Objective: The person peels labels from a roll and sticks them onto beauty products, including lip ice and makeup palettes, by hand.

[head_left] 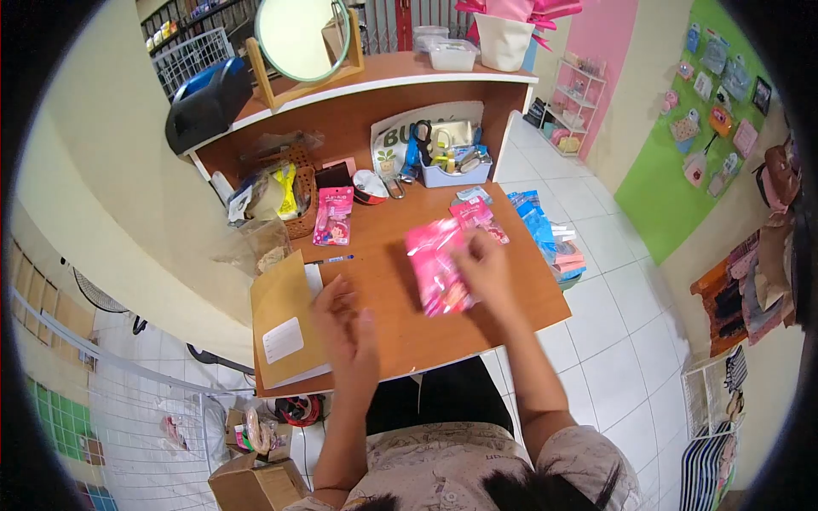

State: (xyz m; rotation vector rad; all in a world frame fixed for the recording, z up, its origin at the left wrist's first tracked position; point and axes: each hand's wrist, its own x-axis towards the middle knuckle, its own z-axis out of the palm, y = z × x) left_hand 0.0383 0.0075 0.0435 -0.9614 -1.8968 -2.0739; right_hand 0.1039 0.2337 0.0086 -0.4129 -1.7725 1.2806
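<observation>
A shiny pink packet (433,266) is pinched at its right side by my right hand (486,268), held over the brown desk (383,328). My left hand (342,319) hovers at the desk's left part, its fingers apart and nothing in them, beside a brown envelope (277,302) with a white label. Another pink packet (480,220) lies on the desk just beyond my right hand. Farther back on the left, a third pink packet (333,215) rests against the things there. A blue pen (330,260) lies above my left hand.
At the back of the desk stand a wicker basket (300,200) and a light blue bin (457,175) with scissors and tools. A round mirror (302,36) is on the upper shelf. Blue packaging (534,223) fills a container by the right edge. A cardboard box (256,485) sits below left.
</observation>
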